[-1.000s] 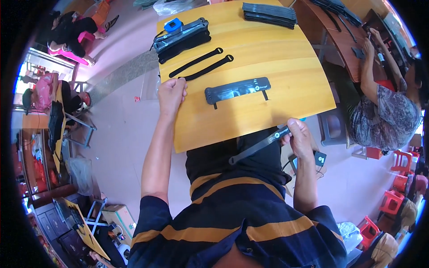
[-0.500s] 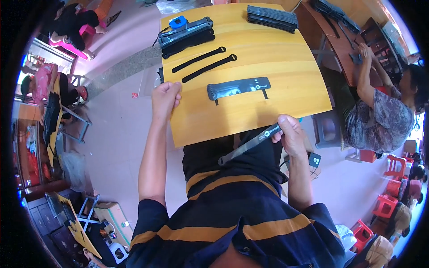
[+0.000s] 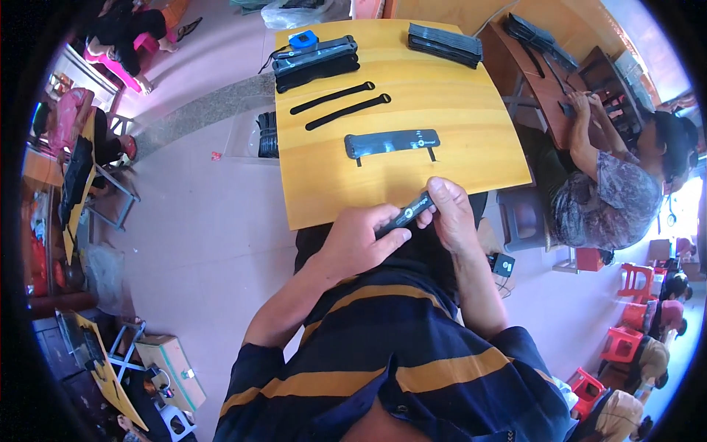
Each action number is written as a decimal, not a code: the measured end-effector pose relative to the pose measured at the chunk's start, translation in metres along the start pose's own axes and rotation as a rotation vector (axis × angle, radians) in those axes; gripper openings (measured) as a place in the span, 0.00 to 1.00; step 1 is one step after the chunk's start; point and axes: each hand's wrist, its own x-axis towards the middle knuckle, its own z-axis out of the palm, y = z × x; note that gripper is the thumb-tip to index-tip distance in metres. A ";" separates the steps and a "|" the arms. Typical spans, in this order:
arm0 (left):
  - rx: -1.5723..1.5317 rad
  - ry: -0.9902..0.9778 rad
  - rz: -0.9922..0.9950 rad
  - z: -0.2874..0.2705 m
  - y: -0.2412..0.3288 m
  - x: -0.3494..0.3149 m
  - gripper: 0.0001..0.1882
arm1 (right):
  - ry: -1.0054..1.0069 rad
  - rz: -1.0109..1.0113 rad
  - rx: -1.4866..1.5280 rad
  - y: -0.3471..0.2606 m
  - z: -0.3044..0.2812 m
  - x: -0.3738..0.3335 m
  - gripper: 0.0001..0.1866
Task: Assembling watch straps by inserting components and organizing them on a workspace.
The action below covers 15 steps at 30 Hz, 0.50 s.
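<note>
My left hand (image 3: 355, 239) and my right hand (image 3: 453, 217) both grip a narrow black packaged strap (image 3: 414, 211) with pale print, just off the table's near edge. The right thumb and fingers pinch its upper end. Left fingers wrap around the lower part and hide it. Beyond my hands, a glossy black strap package (image 3: 390, 144) lies flat on the yellow table (image 3: 324, 184), two short dark strips poking out beneath its near side. Farther away, two loose black straps (image 3: 331, 97) with end loops lie roughly parallel.
At the table's far left, a blue object (image 3: 303, 40) rests on a stack of black packages (image 3: 317, 62). Another stack (image 3: 445, 46) stands far right. Black items (image 3: 267, 135) show beside the left edge. A co-worker (image 3: 615, 191) sits at a brown table (image 3: 541, 81) to the right.
My left hand has left the table's left edge, moved right and closed on the strap's lower part. My right hand has shifted slightly left with the strap.
</note>
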 end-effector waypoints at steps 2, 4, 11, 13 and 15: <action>-0.093 0.030 -0.010 0.007 -0.009 -0.004 0.12 | -0.091 -0.064 0.100 -0.003 0.003 -0.001 0.23; -0.210 0.082 -0.047 0.010 -0.012 -0.005 0.10 | -0.064 -0.098 0.089 -0.010 0.009 -0.002 0.20; -0.264 0.046 0.033 0.021 -0.022 0.004 0.08 | -0.098 -0.202 -0.135 -0.003 0.006 -0.007 0.18; -0.216 0.118 0.039 0.031 -0.029 0.006 0.11 | -0.087 -0.182 -0.126 -0.002 0.005 -0.006 0.18; -0.061 0.124 0.100 0.029 -0.023 0.009 0.11 | -0.103 -0.220 -0.351 -0.001 0.001 -0.005 0.16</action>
